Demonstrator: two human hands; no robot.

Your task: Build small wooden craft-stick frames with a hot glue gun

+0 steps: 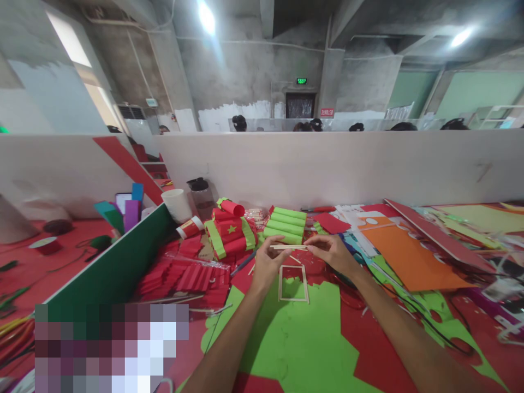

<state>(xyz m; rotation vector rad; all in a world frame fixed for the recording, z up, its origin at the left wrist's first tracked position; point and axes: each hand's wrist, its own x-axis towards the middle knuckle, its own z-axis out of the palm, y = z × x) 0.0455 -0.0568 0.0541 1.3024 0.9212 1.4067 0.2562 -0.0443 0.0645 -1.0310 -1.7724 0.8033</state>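
Observation:
Thin wooden craft sticks (290,247) stretch level between my two hands above the worktop. My left hand (271,258) pinches their left end, and the fingertips of my right hand (332,252) are closed on the right end. Just below them, a small rectangular frame of wooden sticks (280,284) lies partly on a sheet of bright green paper (303,333). Behind my hands sits a bundle of green paper rolls (286,219). To its left rests a red and green paper roll bundle (231,232) bearing a star.
Red paper pieces (200,277) pile up on the left beside a dark green divider (118,256). A white cup (177,204) and a dark-lidded bottle (200,196) stand behind. An orange sheet (403,256) and a black cable (413,305) lie right. A white partition (319,169) bounds the back.

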